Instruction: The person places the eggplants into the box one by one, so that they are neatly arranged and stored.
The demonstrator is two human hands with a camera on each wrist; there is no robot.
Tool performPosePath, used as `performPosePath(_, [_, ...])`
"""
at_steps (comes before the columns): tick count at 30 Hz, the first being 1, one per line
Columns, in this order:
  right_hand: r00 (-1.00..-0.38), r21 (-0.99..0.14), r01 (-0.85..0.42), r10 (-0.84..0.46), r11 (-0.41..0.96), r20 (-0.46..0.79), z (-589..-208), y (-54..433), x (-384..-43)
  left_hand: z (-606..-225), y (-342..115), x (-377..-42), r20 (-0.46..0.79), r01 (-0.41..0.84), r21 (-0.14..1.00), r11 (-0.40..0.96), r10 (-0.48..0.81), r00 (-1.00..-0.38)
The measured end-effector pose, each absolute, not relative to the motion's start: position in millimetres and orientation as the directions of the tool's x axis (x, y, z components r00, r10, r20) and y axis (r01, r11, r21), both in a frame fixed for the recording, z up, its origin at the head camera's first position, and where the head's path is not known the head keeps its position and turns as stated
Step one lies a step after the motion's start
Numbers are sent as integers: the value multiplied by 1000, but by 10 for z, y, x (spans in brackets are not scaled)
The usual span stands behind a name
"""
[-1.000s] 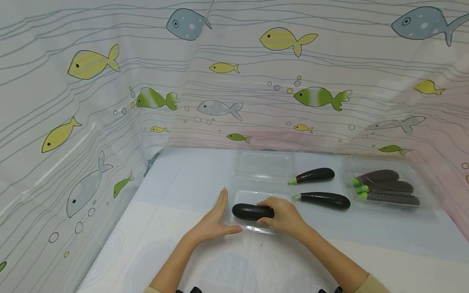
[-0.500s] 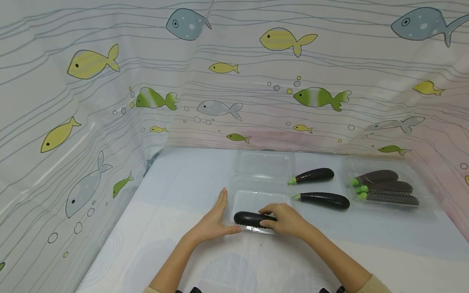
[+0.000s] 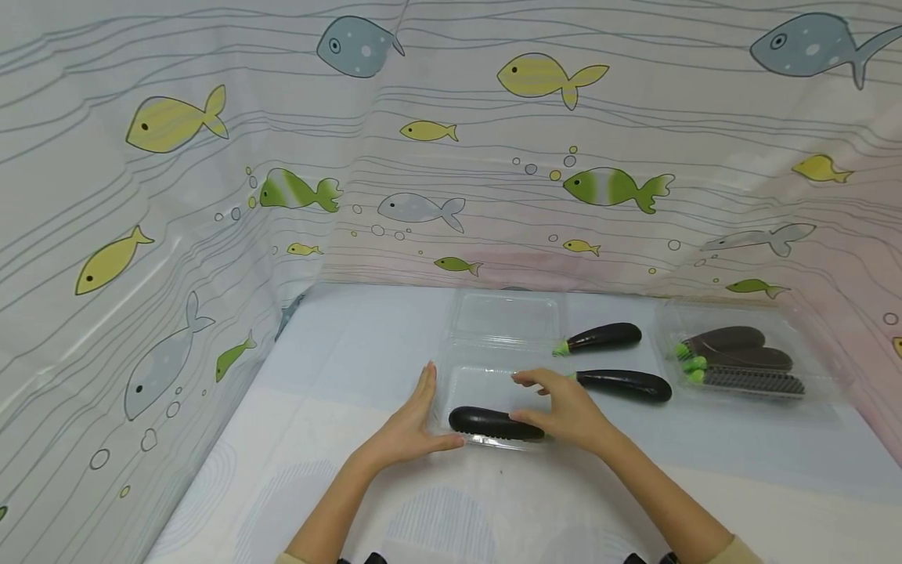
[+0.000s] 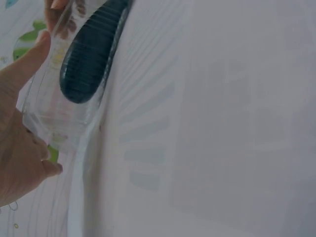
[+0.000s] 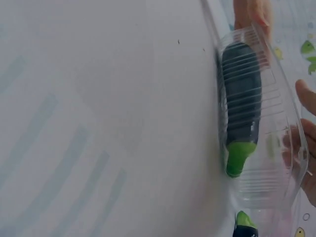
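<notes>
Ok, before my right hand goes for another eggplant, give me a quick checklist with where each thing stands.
1. Lid out of the way: ok, folded back behind the box.
2. Packed eggplant lying inside: ok, along the near wall.
3. Right hand clear of it: cannot tell; the fingers are parted, but the thumb overlaps the eggplant in the head view.
4. Left hand by the box: ok, at its left end.
5. Room for more: ok, bare space behind the packed eggplant.
6. Loose eggplants available: ok, two on the table.
</notes>
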State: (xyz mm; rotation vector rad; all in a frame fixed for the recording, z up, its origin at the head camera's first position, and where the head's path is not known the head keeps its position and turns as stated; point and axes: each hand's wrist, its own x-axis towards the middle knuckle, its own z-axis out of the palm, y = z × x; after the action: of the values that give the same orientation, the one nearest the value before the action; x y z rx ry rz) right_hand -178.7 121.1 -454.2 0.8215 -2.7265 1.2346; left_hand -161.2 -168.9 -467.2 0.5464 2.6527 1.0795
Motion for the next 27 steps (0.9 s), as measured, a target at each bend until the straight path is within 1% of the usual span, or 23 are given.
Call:
performPosePath(4, [-826,-687,-552,-422,472,374,-4519,1309,-1816,-4666,-1690,-1611,-72,253,705,663,422,-904])
performPosePath(8, [-792,-648,-608,-405,458,457,-4474,1420,-1838,-4670,-1690,-1610,-71,252,706,661,421,-904])
performPosePath(13, [-775,-624,-632,-381,459,505,-4435,1587,-1871,-4671,-1693,-1613,-78,251,703,665,423,-903])
performPosePath(17, [-745,-614,-667,-370,422,555,-4406,1710,-1889,-4690,-1699,-1626,-78,254,700,667,426,-901])
performPosePath(22, [-717,-589,-696,-370,411,590,-4376,1846,-1901,-4703,-1700,-1632,-79,252,698,670,422,-903])
performPosePath(27, [-715,-558,-696,-363,451,598,-4363,1990,-1897,-4698,-1695,-1622,-83,248,698,671,420,-904])
